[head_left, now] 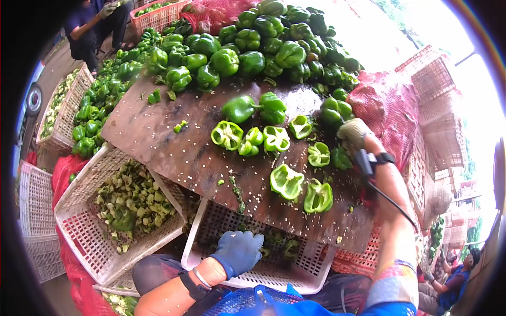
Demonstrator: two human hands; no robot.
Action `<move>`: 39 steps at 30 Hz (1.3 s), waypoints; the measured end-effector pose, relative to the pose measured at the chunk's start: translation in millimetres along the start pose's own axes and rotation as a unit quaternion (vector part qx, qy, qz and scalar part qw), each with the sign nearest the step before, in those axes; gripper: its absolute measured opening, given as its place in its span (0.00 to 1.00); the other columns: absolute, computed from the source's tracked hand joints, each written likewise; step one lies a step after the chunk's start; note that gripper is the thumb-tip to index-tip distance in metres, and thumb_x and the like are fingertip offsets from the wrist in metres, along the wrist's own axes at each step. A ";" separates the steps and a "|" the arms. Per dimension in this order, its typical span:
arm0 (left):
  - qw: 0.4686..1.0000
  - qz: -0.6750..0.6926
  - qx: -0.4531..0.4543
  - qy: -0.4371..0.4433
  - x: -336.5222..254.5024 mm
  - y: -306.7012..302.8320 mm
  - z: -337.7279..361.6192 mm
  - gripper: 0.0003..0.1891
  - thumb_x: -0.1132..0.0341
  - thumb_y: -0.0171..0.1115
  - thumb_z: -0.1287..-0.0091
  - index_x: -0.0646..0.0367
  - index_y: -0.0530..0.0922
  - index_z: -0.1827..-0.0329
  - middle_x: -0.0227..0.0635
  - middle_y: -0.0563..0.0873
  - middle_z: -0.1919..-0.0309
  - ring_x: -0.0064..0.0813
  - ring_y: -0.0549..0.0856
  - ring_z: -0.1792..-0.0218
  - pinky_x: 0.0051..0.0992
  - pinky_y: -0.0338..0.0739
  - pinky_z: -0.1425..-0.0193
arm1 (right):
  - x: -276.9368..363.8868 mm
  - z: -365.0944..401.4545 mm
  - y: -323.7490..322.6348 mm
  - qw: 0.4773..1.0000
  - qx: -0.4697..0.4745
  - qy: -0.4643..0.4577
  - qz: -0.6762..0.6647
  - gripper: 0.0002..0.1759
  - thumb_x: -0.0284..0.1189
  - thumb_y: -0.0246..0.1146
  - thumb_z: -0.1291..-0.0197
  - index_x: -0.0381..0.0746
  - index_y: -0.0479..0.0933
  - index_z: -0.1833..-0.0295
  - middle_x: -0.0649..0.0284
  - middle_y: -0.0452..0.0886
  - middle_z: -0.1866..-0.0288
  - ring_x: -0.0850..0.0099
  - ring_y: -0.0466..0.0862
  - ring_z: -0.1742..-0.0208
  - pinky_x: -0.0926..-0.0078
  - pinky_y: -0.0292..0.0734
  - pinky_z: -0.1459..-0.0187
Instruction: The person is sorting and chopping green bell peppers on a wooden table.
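My right hand (354,132), in a pale glove, reaches to the right side of the wooden board (174,142). Its curled fingers are at a whole green bell pepper (336,111); what they hold is hidden. My left hand (240,254), in a blue glove, is closed above a white crate (311,271) with green pieces inside; its fingertips are out of sight. Cut pepper halves (286,181) lie mid-board with their pale insides up, another half (318,197) beside them. Two whole peppers (240,109) sit behind smaller cut pieces (276,138).
A large heap of bell peppers (253,39) covers the board's far end. Left, a white crate (71,231) holds pepper cores. A red mesh sack (385,108) and stacked crates (440,137) stand right. Co-workers (89,26) are at far left and lower right. Seeds litter the board.
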State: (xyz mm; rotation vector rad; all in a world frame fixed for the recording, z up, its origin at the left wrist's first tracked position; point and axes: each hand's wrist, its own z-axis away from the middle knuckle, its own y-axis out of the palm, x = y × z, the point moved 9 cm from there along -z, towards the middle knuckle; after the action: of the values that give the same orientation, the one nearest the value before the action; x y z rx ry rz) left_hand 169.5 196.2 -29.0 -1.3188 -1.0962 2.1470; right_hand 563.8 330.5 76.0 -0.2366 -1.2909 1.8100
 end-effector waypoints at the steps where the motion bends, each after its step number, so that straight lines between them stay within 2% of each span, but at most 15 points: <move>1: 1.000 -0.001 -0.001 0.000 -1.0 1.1 1.0 0.18 0.54 0.69 0.36 0.52 0.80 0.47 0.39 0.86 0.60 0.44 0.89 0.56 0.47 0.82 0.53 | -12.8 -20.4 10.9 0.999 -0.036 -0.011 0.006 0.08 0.27 0.68 0.46 0.32 0.84 0.70 0.55 0.85 0.76 0.61 0.89 0.74 0.60 0.85 0.70; 2: 1.000 -0.004 0.000 0.002 -0.5 -1.7 1.3 0.18 0.55 0.69 0.36 0.52 0.80 0.47 0.39 0.86 0.60 0.44 0.89 0.56 0.47 0.82 0.52 | -0.9 -33.5 25.1 0.937 -0.082 -0.224 0.254 0.08 0.27 0.68 0.46 0.33 0.84 0.71 0.56 0.85 0.75 0.61 0.89 0.72 0.61 0.85 0.68; 4: 1.000 0.001 0.003 0.000 -6.0 -2.5 7.3 0.19 0.55 0.69 0.36 0.52 0.80 0.46 0.39 0.86 0.60 0.44 0.89 0.56 0.48 0.81 0.52 | -3.8 -20.3 32.5 0.886 -0.113 -0.348 0.285 0.06 0.28 0.68 0.46 0.35 0.84 0.69 0.58 0.84 0.74 0.64 0.88 0.72 0.63 0.84 0.67; 6: 1.000 -0.002 0.000 0.003 -7.0 -3.7 13.0 0.19 0.55 0.69 0.36 0.52 0.80 0.46 0.39 0.86 0.60 0.45 0.89 0.57 0.48 0.82 0.52 | -24.3 4.1 19.2 0.968 -0.101 -0.173 -0.150 0.05 0.28 0.68 0.44 0.37 0.83 0.65 0.60 0.83 0.74 0.66 0.84 0.75 0.65 0.82 0.70; 9: 1.000 0.006 0.019 0.002 -6.6 4.0 12.2 0.19 0.53 0.68 0.35 0.52 0.79 0.46 0.39 0.87 0.59 0.46 0.89 0.56 0.48 0.82 0.51 | 6.4 44.0 4.1 0.836 -0.084 -0.121 -0.529 0.06 0.29 0.66 0.40 0.40 0.79 0.60 0.61 0.80 0.75 0.68 0.79 0.80 0.67 0.77 0.76; 16: 0.998 0.006 0.052 -0.030 8.2 4.5 0.0 0.19 0.53 0.67 0.34 0.51 0.79 0.45 0.39 0.86 0.56 0.45 0.88 0.52 0.50 0.82 0.48 | 139.0 15.7 -37.1 0.675 -0.158 -0.300 -0.656 0.07 0.28 0.66 0.35 0.39 0.75 0.59 0.59 0.80 0.75 0.65 0.80 0.82 0.64 0.79 0.79; 17: 0.999 0.008 0.023 -0.024 9.5 2.3 -1.6 0.18 0.53 0.67 0.35 0.51 0.80 0.47 0.39 0.87 0.58 0.44 0.89 0.55 0.49 0.82 0.51 | 153.6 4.2 -21.2 0.725 -0.199 -0.271 -0.601 0.14 0.34 0.66 0.34 0.35 0.80 0.67 0.58 0.79 0.81 0.64 0.79 0.85 0.66 0.76 0.79; 19: 0.999 0.010 -0.032 -0.009 10.6 -2.6 -4.6 0.15 0.54 0.68 0.36 0.50 0.82 0.51 0.38 0.88 0.63 0.43 0.90 0.61 0.47 0.82 0.58 | 171.9 -80.7 47.8 0.868 0.016 -0.215 -0.447 0.13 0.33 0.67 0.36 0.36 0.80 0.69 0.57 0.79 0.82 0.64 0.79 0.84 0.65 0.76 0.77; 22: 0.997 0.022 0.056 -0.046 16.9 2.2 -8.9 0.20 0.52 0.66 0.33 0.51 0.80 0.43 0.40 0.87 0.56 0.45 0.88 0.53 0.49 0.81 0.47 | 164.9 -132.8 68.3 0.917 -0.041 -0.298 -0.262 0.10 0.32 0.66 0.37 0.35 0.79 0.60 0.55 0.83 0.72 0.65 0.81 0.77 0.63 0.78 0.73; 25: 0.996 0.026 0.068 -0.050 18.7 0.8 -7.0 0.20 0.52 0.66 0.33 0.52 0.80 0.43 0.41 0.87 0.57 0.46 0.88 0.54 0.50 0.81 0.48 | 134.5 -43.2 65.0 0.908 0.041 -0.186 -0.374 0.11 0.33 0.66 0.39 0.35 0.80 0.63 0.55 0.82 0.74 0.66 0.82 0.78 0.64 0.77 0.75; 29: 0.997 0.024 0.063 -0.031 18.5 1.6 -10.9 0.19 0.52 0.66 0.33 0.51 0.80 0.45 0.41 0.87 0.58 0.46 0.89 0.55 0.50 0.82 0.49 | 96.8 37.6 54.2 0.987 0.087 -0.135 -0.027 0.11 0.30 0.64 0.42 0.33 0.83 0.61 0.53 0.85 0.70 0.67 0.84 0.75 0.64 0.80 0.69; 30: 0.997 0.025 0.073 -0.030 17.4 6.3 -12.0 0.19 0.52 0.66 0.33 0.51 0.80 0.45 0.41 0.87 0.58 0.46 0.89 0.55 0.50 0.82 0.49 | 89.7 28.2 53.1 0.942 0.056 -0.326 -0.052 0.13 0.29 0.65 0.43 0.31 0.83 0.56 0.55 0.85 0.70 0.68 0.85 0.73 0.63 0.80 0.68; 33: 0.995 0.025 0.094 -0.031 18.6 11.6 -16.4 0.19 0.52 0.66 0.33 0.51 0.80 0.45 0.42 0.87 0.58 0.46 0.89 0.55 0.49 0.81 0.49 | 73.2 43.4 21.1 0.952 0.012 -0.128 -0.278 0.17 0.25 0.63 0.40 0.35 0.83 0.45 0.66 0.78 0.76 0.75 0.77 0.78 0.73 0.72 0.76; 38: 0.998 0.043 0.028 -0.024 20.1 -0.3 -18.3 0.13 0.54 0.68 0.35 0.52 0.82 0.55 0.42 0.88 0.64 0.48 0.90 0.61 0.49 0.82 0.57 | 104.7 27.7 -22.7 0.799 -0.186 -0.288 -0.494 0.16 0.25 0.62 0.34 0.37 0.81 0.42 0.70 0.78 0.72 0.83 0.74 0.77 0.82 0.70 0.76; 39: 0.998 0.045 0.024 -0.025 20.9 0.4 -20.2 0.13 0.54 0.67 0.35 0.52 0.82 0.56 0.42 0.88 0.64 0.48 0.90 0.61 0.49 0.82 0.57 | 109.3 8.2 -14.0 0.834 -0.192 -0.256 -0.451 0.15 0.27 0.62 0.33 0.39 0.81 0.43 0.70 0.76 0.72 0.83 0.74 0.76 0.81 0.71 0.75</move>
State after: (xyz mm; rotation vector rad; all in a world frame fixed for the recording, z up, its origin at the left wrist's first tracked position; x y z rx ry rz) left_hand 177.1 218.3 -46.3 -1.3246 -1.0160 2.2681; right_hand 501.0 406.6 125.9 0.6101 -1.7271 0.7944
